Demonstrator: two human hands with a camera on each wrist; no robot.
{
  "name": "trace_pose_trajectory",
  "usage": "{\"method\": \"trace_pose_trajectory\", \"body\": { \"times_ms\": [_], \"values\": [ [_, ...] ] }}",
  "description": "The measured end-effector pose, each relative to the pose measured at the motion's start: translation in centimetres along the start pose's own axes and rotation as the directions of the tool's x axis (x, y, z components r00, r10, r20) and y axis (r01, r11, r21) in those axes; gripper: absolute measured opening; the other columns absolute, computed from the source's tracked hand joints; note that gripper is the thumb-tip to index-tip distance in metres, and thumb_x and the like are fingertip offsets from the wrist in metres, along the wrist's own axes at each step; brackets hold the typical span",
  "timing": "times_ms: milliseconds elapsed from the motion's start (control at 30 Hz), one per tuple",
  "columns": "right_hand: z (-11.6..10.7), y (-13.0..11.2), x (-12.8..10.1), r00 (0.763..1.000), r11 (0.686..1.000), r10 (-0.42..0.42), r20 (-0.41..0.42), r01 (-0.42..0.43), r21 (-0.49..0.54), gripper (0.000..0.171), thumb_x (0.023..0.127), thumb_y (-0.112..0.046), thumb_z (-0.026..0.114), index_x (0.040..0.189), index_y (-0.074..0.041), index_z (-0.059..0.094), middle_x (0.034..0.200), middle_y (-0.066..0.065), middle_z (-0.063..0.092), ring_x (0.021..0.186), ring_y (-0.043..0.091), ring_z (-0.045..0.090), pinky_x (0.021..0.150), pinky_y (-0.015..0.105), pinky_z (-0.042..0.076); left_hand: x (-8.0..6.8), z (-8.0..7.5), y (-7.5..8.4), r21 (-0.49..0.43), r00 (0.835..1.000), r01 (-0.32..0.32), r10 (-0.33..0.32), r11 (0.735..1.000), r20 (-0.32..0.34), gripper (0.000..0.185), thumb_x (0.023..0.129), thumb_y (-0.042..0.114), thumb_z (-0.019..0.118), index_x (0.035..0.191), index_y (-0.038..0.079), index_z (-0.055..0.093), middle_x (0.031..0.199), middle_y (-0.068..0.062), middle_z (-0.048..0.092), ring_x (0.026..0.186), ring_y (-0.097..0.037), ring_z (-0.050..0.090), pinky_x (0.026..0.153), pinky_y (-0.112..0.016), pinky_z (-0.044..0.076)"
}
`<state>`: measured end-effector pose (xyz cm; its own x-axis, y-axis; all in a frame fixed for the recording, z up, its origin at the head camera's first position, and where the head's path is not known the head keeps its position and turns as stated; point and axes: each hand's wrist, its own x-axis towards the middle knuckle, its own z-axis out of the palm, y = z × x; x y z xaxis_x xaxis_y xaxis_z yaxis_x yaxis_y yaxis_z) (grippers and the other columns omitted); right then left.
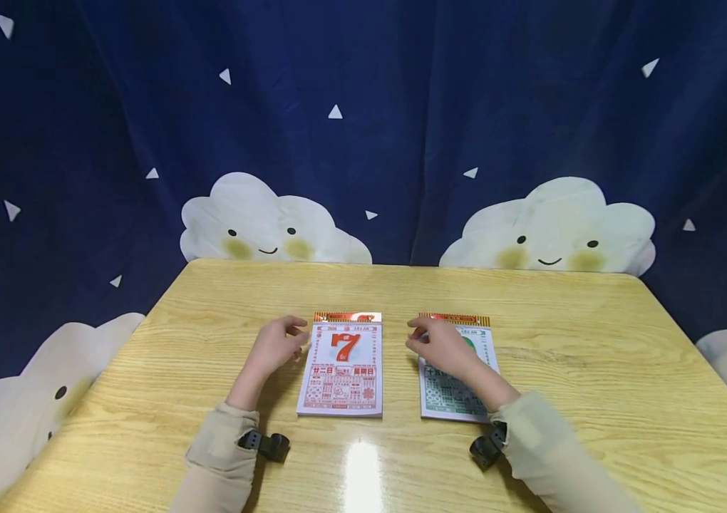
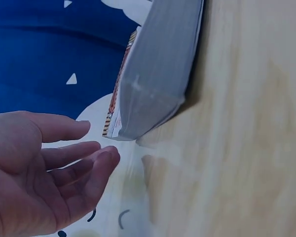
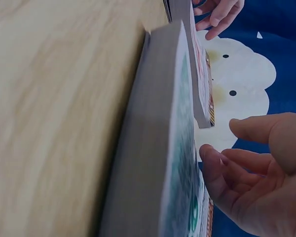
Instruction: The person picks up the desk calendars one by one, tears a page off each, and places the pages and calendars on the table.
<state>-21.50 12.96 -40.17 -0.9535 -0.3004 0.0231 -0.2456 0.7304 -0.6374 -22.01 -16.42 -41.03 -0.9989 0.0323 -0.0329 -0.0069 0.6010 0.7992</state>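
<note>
Two thick tear-off calendar pads lie side by side on the wooden table [image 1: 569, 342]. The left pad [image 1: 344, 367] shows a big red 7; my left hand [image 1: 299, 336] hovers just off its upper left edge, fingers relaxed and holding nothing. In the left wrist view the left hand [image 2: 96, 140] is spread loosely below the pad's grey side [image 2: 158, 74]. The right pad [image 1: 460, 388] has green print; my right hand [image 1: 416, 336] is over its upper left corner. In the right wrist view the right hand [image 3: 222, 140] has thumb and fingers apart beside the green pad [image 3: 158, 148].
A dark blue curtain [image 1: 363, 107] with white clouds and triangles hangs close behind the table. Black wrist cameras [image 1: 267, 445] sit on both beige sleeves. Bare wood lies on both sides of the pads and toward the back edge.
</note>
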Motion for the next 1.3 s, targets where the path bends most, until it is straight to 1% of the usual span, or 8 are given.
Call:
{"method": "trace_pose_trajectory", "body": {
  "times_ms": [200,533,667,767,833,933,1133,1300],
  "values": [
    [1.0,-0.6,0.1,0.999,1.000,0.027,0.025,-0.027,0.011,0.038,0.085,-0.017,0.061,0.117,0.003,0.057,0.089,0.006,0.063,0.060,0.009,0.056,0.053,0.023,0.046,-0.3,0.3,0.1,0.009,0.998,0.028,-0.028,1.000,0.047,0.036,0.083,0.010,0.059,0.116,-0.005,0.055,0.089,-0.015,0.062,0.060,-0.018,0.058,0.052,-0.025,0.048],
    [2.5,-1.7,0.2,0.999,0.992,0.045,0.028,-0.041,-0.122,0.035,0.082,-0.025,0.063,0.111,-0.004,0.064,0.096,0.006,0.063,0.083,0.016,0.056,0.075,0.034,0.049,-0.6,0.8,0.6,0.026,0.991,0.091,-0.093,0.996,0.093,0.042,0.082,0.010,0.061,0.119,-0.007,0.053,0.092,-0.014,0.058,0.066,-0.017,0.058,0.055,-0.027,0.052],
    [3.1,-2.2,0.2,0.998,0.980,0.056,0.030,-0.049,-0.195,0.035,0.082,-0.028,0.063,0.108,-0.007,0.067,0.096,0.007,0.061,0.077,0.016,0.053,0.064,0.032,0.047,-0.7,0.8,0.9,0.076,0.985,0.119,-0.127,0.990,0.115,0.038,0.082,0.012,0.062,0.114,-0.007,0.058,0.088,-0.012,0.060,0.069,-0.016,0.057,0.058,-0.026,0.052],
    [3.4,-2.6,0.2,0.998,0.973,0.045,0.036,-0.036,-0.229,0.028,0.081,-0.029,0.062,0.098,-0.008,0.069,0.089,0.007,0.057,0.069,0.016,0.048,0.054,0.029,0.041,-0.7,0.9,1.1,0.079,0.980,0.139,-0.149,0.987,0.129,0.034,0.083,0.011,0.062,0.111,-0.007,0.060,0.087,-0.012,0.062,0.070,-0.015,0.058,0.060,-0.027,0.053],
    [3.6,-2.9,0.1,0.998,0.970,0.044,0.038,-0.034,-0.242,0.026,0.081,-0.031,0.062,0.093,-0.008,0.069,0.087,0.006,0.055,0.068,0.016,0.048,0.052,0.029,0.039,-0.8,0.9,1.1,0.077,0.979,0.148,-0.157,0.986,0.132,0.034,0.083,0.010,0.062,0.112,-0.007,0.060,0.089,-0.013,0.063,0.070,-0.015,0.058,0.060,-0.027,0.053],
    [3.9,-3.2,0.2,0.998,0.970,0.046,0.042,-0.034,-0.242,0.029,0.081,-0.032,0.063,0.095,-0.008,0.070,0.088,0.006,0.055,0.068,0.016,0.047,0.053,0.029,0.040,-0.8,1.0,1.1,0.089,0.979,0.150,-0.160,0.985,0.129,0.034,0.082,0.010,0.062,0.111,-0.007,0.060,0.091,-0.013,0.063,0.069,-0.015,0.058,0.060,-0.026,0.053],
    [4.1,-3.5,0.2,0.998,0.974,0.063,0.019,-0.058,-0.219,0.033,0.081,-0.027,0.064,0.107,-0.006,0.068,0.096,0.009,0.058,0.080,0.020,0.054,0.065,0.034,0.048,-0.7,1.2,1.0,0.078,0.986,0.131,-0.139,0.988,0.097,0.033,0.081,0.006,0.062,0.111,-0.006,0.059,0.093,-0.015,0.060,0.069,-0.017,0.058,0.057,-0.026,0.051],
    [4.2,-3.3,0.1,0.995,0.993,0.096,-0.020,-0.097,-0.065,0.031,0.082,-0.018,0.063,0.110,-0.003,0.065,0.108,0.013,0.062,0.102,0.029,0.056,0.086,0.041,0.047,-0.8,1.2,0.9,0.002,0.992,0.105,-0.105,0.994,0.073,0.034,0.080,0.000,0.061,0.113,-0.005,0.058,0.101,-0.018,0.061,0.078,-0.020,0.058,0.060,-0.028,0.054]
  ]
}}
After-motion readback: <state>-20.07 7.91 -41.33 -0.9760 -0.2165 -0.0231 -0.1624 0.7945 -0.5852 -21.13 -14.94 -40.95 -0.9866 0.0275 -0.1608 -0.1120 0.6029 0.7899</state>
